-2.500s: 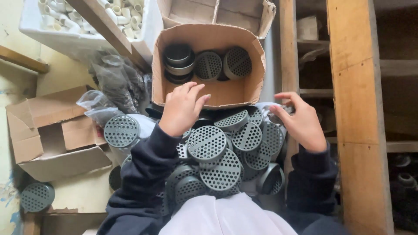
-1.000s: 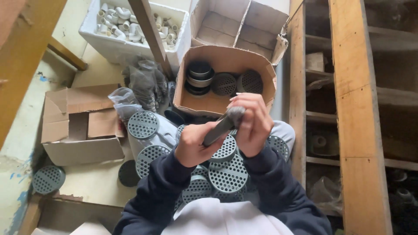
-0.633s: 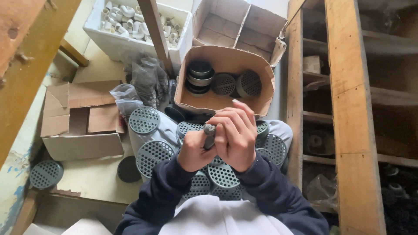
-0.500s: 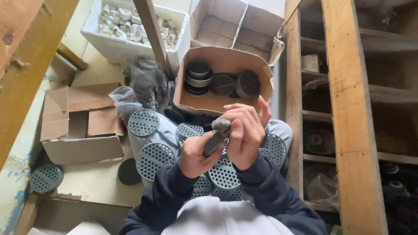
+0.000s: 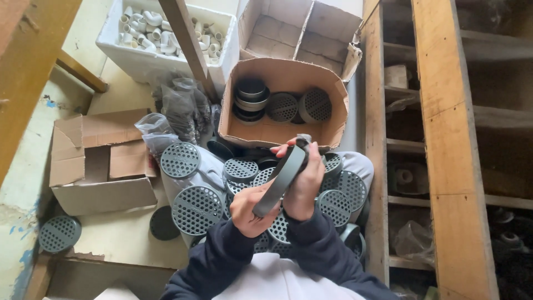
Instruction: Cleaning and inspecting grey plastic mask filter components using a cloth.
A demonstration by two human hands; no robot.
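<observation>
— Both hands grip what?
— Left hand [image 5: 252, 208] and right hand [image 5: 305, 180] clasp one grey round strainer [image 5: 281, 179], held edge-on above the lap.
— And around it?
— More perforated discs [image 5: 197, 210] heaped on the lap, just below an open cardboard box [image 5: 283, 130] holding several more.
</observation>
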